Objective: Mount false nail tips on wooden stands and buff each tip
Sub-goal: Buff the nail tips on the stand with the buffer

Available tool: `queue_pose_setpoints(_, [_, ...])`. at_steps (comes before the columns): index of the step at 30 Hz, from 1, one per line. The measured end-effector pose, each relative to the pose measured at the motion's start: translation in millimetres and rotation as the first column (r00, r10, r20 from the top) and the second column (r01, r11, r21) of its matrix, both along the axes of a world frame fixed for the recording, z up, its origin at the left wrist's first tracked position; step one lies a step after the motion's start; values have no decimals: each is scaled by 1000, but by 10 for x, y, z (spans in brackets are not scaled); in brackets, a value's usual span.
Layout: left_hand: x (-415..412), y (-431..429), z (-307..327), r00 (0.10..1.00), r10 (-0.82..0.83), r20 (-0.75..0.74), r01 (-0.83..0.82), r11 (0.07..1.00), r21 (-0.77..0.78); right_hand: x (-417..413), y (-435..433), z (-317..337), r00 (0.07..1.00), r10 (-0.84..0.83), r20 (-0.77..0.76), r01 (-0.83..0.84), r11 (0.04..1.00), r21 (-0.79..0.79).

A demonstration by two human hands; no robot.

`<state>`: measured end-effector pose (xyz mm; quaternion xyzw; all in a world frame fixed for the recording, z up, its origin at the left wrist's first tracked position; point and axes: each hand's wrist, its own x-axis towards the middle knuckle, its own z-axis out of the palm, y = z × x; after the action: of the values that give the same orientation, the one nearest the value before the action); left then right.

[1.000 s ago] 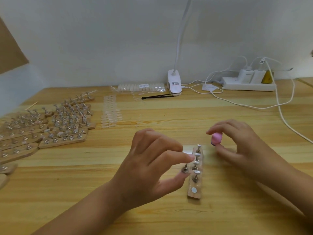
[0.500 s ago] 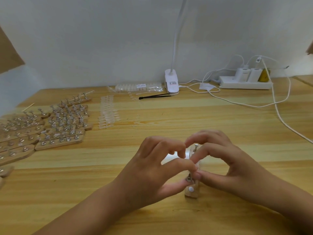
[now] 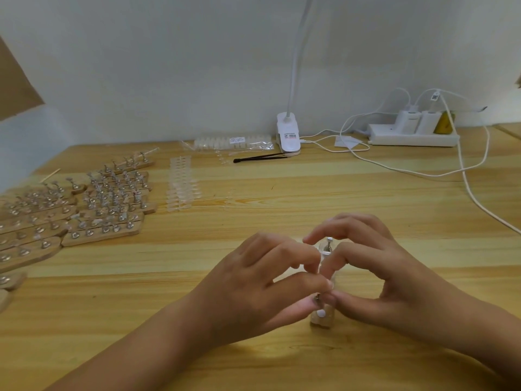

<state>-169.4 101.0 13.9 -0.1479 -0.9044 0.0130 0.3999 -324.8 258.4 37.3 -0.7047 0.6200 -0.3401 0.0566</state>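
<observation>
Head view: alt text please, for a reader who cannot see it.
Both hands, left hand and right hand, meet over a small wooden stand on a wooden table. More wooden stands lie far left.

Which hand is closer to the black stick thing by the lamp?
The left hand, though only slightly. The black stick lies far back on the table near the lamp clip, ahead of that hand; the right hand sits further to the right.
</observation>
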Motion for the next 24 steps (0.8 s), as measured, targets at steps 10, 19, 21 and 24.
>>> queue_pose_setpoints(10, [65,4,110,981,-91,171,49,969,241,-62,12,-13,994,30,-109,-27,999,30])
queue_pose_setpoints(19, [55,18,80,985,-110,131,86,981,176,-107,3,-59,972,74,-222,-57,995,80])
queue_pose_setpoints(21, [55,6,85,985,-115,126,91,979,180,-119,9,-15,986,42,-160,-31,997,71])
queue_pose_setpoints(24, [57,-27,99,984,-92,153,56,974,220,-224,2,6,993,-94,-77,98,994,53])
